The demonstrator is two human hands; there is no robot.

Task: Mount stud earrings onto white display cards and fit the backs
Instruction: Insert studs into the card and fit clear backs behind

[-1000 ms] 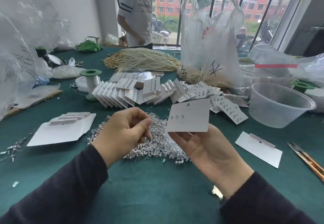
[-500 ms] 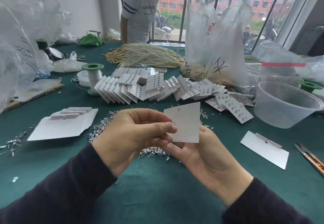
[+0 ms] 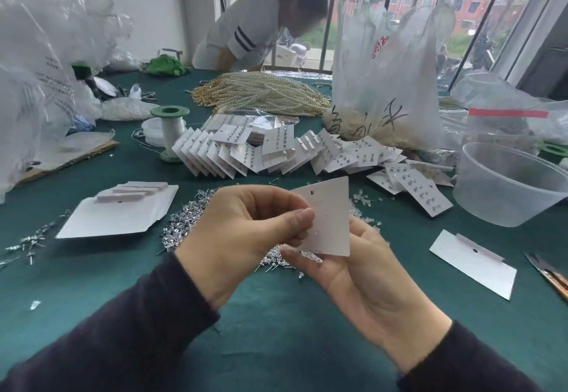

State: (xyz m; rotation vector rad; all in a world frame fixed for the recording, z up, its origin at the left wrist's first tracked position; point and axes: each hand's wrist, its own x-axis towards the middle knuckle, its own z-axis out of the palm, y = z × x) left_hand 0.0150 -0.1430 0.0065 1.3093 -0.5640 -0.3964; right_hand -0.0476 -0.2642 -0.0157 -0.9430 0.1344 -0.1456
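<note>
Currently right hand (image 3: pixel 362 268) gripping white card (image 3: pixel 330 207) upright from below; left hand (image 3: pixel 246 232), just left of card, pinching its left edge; stud under thumb hidden, cannot tell.

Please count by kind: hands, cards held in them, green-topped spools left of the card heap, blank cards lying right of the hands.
Hands: 2, left hand and right hand
Held card: 1
Green-topped spool: 1
Blank card: 1
Total: 5
</note>
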